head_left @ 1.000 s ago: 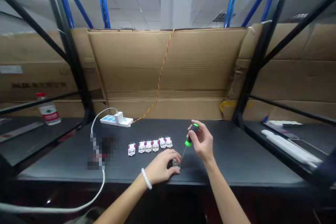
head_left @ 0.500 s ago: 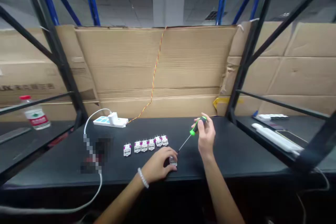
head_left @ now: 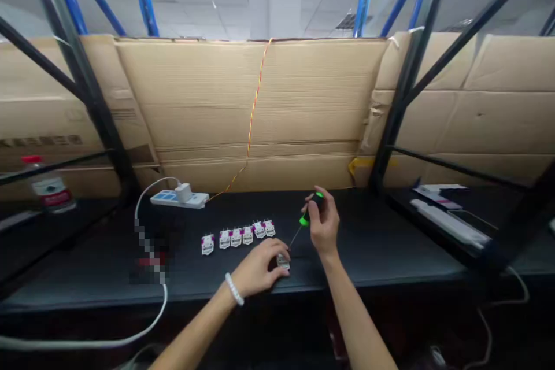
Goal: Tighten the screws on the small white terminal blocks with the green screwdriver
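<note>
Near the front of the black tabletop (head_left: pixel 381 254), the left hand (head_left: pixel 258 269) pinches a small white module (head_left: pixel 283 263) between thumb and fingers, apparently steadying it for the slanted screwdriver (head_left: pixel 304 220) that the right hand (head_left: pixel 326 228) grasps.

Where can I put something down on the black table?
Right of the right hand, toward the black post, the table is bare. Another bare patch lies behind the white pieces, between the power strip and right hand. It's crowded around the left hand, held piece and screwdriver, and near the white cable.
</note>
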Tool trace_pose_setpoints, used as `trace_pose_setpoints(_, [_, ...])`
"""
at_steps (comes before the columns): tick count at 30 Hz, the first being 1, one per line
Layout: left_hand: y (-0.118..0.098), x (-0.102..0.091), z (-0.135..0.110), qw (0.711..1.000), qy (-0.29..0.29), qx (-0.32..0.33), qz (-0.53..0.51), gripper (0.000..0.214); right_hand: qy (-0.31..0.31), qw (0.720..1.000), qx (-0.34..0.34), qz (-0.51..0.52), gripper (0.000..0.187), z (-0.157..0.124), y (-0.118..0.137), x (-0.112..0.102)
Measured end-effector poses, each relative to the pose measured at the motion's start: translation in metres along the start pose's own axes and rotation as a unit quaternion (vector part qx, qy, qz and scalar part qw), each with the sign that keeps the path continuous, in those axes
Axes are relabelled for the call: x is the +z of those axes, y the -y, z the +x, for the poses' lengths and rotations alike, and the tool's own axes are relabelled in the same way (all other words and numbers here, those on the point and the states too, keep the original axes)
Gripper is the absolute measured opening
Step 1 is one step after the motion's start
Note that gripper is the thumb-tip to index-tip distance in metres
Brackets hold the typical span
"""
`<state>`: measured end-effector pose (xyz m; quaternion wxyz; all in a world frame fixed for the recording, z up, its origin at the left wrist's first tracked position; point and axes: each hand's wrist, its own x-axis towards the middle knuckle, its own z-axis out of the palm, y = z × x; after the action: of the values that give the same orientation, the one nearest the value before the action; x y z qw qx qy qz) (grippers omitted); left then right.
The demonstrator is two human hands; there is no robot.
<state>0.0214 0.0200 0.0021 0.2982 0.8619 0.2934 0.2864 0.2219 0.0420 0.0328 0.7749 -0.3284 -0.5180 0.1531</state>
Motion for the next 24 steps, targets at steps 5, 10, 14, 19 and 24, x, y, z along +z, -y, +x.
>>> trace_pose_setpoints(5, [0.0000, -0.0001, 0.0001, 1.000, 0.002, 0.006, -0.001, 0.012, 0.001, 1.000, -0.001, -0.005, 0.034, 0.0009, 0.0029, 0.0004])
trace_pose_setpoints(10, [0.0009, -0.0003, -0.0003, 1.000, 0.000, 0.009, -0.003, 0.013, 0.006, 1.000, 0.009, -0.003, 0.034, 0.0007, 0.0042, -0.0008])
trace_pose_setpoints(14, [0.0013, 0.0000, -0.0005, 1.000, 0.001, 0.009, 0.003, 0.013, 0.004, 1.000, 0.015, -0.013, 0.036, 0.0008, 0.0041, -0.0008])
trace_pose_setpoints(19, [0.0000, 0.0002, 0.0002, 1.000, 0.004, 0.015, 0.003, 0.013, -0.017, 1.000, 0.004, 0.008, 0.036, 0.0015, 0.0052, -0.0001])
trace_pose_setpoints(24, [-0.0007, -0.0006, 0.0003, 1.000, 0.006, 0.018, 0.008, 0.011, -0.046, 0.999, -0.002, 0.025, 0.034, 0.0023, 0.0058, -0.0021])
